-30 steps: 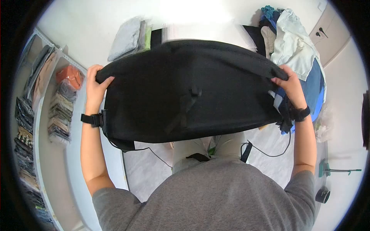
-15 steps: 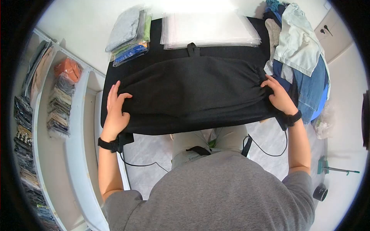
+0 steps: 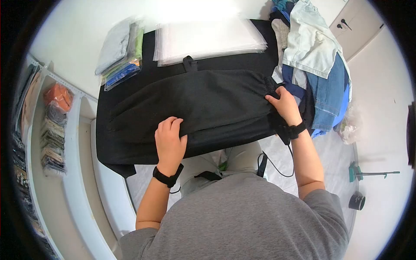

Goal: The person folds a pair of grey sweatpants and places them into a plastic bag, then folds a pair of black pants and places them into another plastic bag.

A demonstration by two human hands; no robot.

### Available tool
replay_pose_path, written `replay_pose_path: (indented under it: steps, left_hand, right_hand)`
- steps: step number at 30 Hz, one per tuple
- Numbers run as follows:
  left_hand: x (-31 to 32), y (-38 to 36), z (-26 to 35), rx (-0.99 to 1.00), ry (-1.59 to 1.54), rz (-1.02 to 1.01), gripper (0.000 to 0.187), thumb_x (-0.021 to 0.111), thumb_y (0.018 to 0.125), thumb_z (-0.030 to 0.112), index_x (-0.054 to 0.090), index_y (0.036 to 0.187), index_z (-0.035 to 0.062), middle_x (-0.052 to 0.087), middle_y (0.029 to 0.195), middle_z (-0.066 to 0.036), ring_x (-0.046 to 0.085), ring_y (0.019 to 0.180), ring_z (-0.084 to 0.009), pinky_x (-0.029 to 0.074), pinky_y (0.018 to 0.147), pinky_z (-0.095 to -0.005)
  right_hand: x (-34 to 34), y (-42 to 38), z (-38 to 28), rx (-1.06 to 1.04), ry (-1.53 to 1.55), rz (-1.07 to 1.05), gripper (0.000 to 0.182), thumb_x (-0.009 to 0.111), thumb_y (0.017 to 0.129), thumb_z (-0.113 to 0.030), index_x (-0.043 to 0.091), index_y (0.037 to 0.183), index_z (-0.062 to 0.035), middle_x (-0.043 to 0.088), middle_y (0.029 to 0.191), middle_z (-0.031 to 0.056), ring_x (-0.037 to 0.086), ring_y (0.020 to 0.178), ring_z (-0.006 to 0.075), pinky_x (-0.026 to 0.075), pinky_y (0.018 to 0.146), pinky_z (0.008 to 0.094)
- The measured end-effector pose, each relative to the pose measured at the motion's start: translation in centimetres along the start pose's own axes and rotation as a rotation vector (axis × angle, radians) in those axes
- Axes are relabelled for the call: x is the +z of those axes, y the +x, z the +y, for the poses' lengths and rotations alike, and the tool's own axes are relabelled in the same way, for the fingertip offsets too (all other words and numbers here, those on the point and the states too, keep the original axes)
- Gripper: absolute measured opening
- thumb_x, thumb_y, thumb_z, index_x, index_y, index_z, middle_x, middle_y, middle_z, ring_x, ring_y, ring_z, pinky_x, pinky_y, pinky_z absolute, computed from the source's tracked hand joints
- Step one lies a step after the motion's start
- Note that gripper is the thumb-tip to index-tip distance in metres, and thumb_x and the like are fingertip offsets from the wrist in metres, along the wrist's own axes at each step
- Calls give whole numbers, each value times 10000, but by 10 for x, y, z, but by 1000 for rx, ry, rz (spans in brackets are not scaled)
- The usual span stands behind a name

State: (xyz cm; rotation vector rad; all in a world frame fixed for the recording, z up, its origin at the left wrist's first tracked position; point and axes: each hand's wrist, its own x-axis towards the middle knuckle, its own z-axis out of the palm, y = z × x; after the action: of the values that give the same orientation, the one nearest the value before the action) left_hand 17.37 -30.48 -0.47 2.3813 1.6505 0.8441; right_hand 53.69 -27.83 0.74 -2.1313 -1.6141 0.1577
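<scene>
A long black garment (image 3: 208,97) lies spread across a table with a black cover (image 3: 147,47). Its right end is gathered as if by elastic, and a small dark loop (image 3: 189,65) stands out at its far edge. My right hand (image 3: 286,106) grips the gathered end between thumb and fingers. My left hand (image 3: 170,141) rests on the near part of the black fabric, left of the middle, with its thumb apart from the fingers. The exact kind of garment does not show.
Clear plastic bags (image 3: 212,41) lie stacked along the far edge. Bagged folded clothes (image 3: 117,52) are at the far left, and a heap of jeans and other clothes (image 3: 320,56) at the right. Shelves (image 3: 82,143) with packed garments stand on the left.
My left hand has moved right from the garment's left end to its near middle part. My right hand stays at the gathered end. The whole view has shifted.
</scene>
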Motion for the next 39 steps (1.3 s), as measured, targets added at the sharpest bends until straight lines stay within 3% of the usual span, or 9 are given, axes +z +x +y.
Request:
replay_pose_path:
  steps: [7,9,11,21,23,27,30,32,39]
  left_hand:
    - [-31,11,10,128,3,19,456,596,629,-27,580,1075,66,566,1147,-84,498,1116,-270,370,956,-420]
    - [-38,12,9,336,21,-98,482,575,631,-27,578,1104,67,548,1223,-84,464,1193,-271,333,1006,-446]
    - [-21,0,-5,282,-14,-288,529,521,661,-33,547,1179,71,505,1302,-106,411,1266,-297,283,1060,-488]
    - [-15,-7,0,273,50,-399,616,515,692,-49,470,1289,93,361,1404,-147,292,1330,-356,246,1053,-577]
    - [-8,-10,-1,303,108,-332,621,507,699,-54,466,1298,102,361,1404,-146,288,1331,-346,239,1041,-600]
    - [-6,-12,6,317,169,-310,605,506,715,-49,468,1298,110,365,1402,-144,288,1329,-337,239,1023,-619]
    - [-1,-13,4,346,219,-263,587,525,729,-21,474,1298,117,398,1370,-138,341,1293,-337,269,986,-633]
    - [3,-15,2,346,230,-248,613,543,720,-7,466,1311,134,440,1323,-142,368,1270,-347,275,980,-636]
    - [0,-17,4,329,193,-222,602,499,751,-10,449,1332,139,414,1362,-144,358,1283,-347,261,986,-637]
  right_hand:
    - [-10,5,4,21,64,-21,379,722,751,-283,551,895,22,618,827,224,615,809,366,469,707,390]
    - [-6,5,9,-1,83,-24,369,725,747,-265,552,898,25,616,826,224,615,812,363,468,711,390]
    - [-5,5,11,-20,101,-42,369,724,747,-254,553,913,28,616,838,227,615,823,361,467,720,388]
    - [-12,11,-7,18,66,-142,492,731,728,-211,530,1115,17,600,1061,225,584,1003,359,461,863,392]
    - [-19,4,-53,-293,-88,144,515,723,727,-196,525,1166,-13,558,1164,218,549,1074,356,446,914,406]
    - [9,-4,-171,-863,194,-104,462,646,775,-158,522,1203,-37,494,1262,206,500,1143,371,435,944,437]
    - [101,17,-228,-1068,56,-518,569,544,871,-275,344,1396,-187,314,1424,190,403,1239,422,427,953,505]
    - [80,11,-275,-639,-101,-805,604,483,883,-233,264,1442,-300,152,1513,144,229,1363,379,271,1006,663]
    - [89,20,-253,-625,-256,-767,667,469,894,-440,162,1466,-289,108,1534,105,110,1411,314,195,1032,664]
